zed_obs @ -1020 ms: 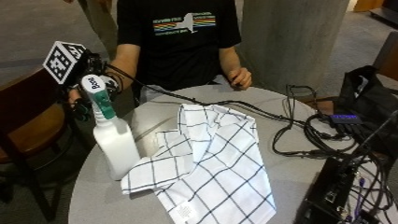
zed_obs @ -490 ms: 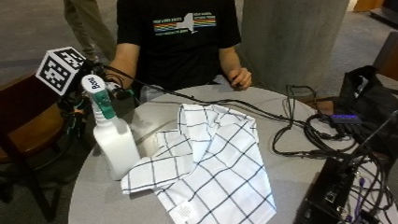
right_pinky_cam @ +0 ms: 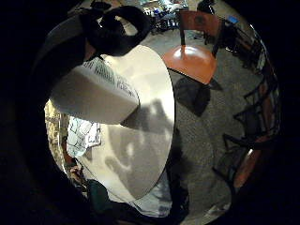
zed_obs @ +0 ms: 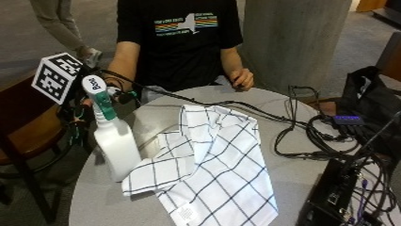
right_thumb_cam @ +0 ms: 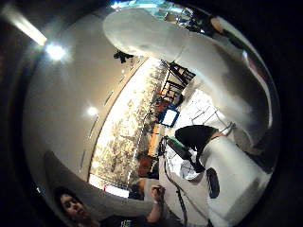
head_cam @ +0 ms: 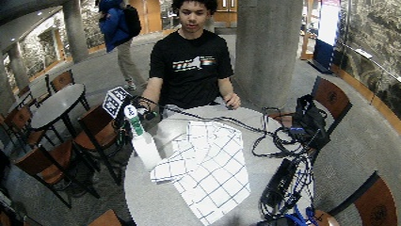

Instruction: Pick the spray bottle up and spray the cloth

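Note:
A white spray bottle (zed_obs: pixel 117 149) with a green neck stands upright on the round grey table (zed_obs: pixel 294 174), near its left edge. My gloved right hand (zed_obs: pixel 120 95) is at the bottle's neck, fingers curled round it just under the white spray head. The little finger side palm view shows the bottle's body (right_pinky_cam: pixel 93 96) close against the palm. A white cloth with dark checks (zed_obs: pixel 216 162) lies crumpled on the table, right of the bottle, one corner touching its base. The person's bare hand (zed_obs: pixel 242 78) rests at the table's far edge.
Black cables (zed_obs: pixel 300 136) run across the right half of the table to a black box (zed_obs: pixel 338 200) at its near right edge. A black bag (zed_obs: pixel 370 101) stands beyond it. A brown chair (zed_obs: pixel 25 129) sits left of the table, a concrete pillar (zed_obs: pixel 294 42) behind.
My hand has settled slightly lower and to the left at the bottle's neck. The bottle still stands in the same spot, and the cloth has not moved.

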The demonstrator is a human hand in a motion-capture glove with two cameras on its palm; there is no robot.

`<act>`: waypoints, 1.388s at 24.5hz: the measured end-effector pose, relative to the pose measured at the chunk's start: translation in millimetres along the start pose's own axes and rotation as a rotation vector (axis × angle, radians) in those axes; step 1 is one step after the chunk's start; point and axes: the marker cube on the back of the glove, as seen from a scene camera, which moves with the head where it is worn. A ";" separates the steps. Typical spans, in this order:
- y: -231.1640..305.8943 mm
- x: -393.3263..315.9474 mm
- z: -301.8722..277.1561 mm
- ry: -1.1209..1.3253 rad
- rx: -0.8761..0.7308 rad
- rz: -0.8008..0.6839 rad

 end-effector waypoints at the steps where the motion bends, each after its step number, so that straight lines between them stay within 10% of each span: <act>1: -3.5 -0.7 2.2 -0.011 -0.004 0.001; 34: -57.2 -16.5 53.3 -0.136 0.205 0.002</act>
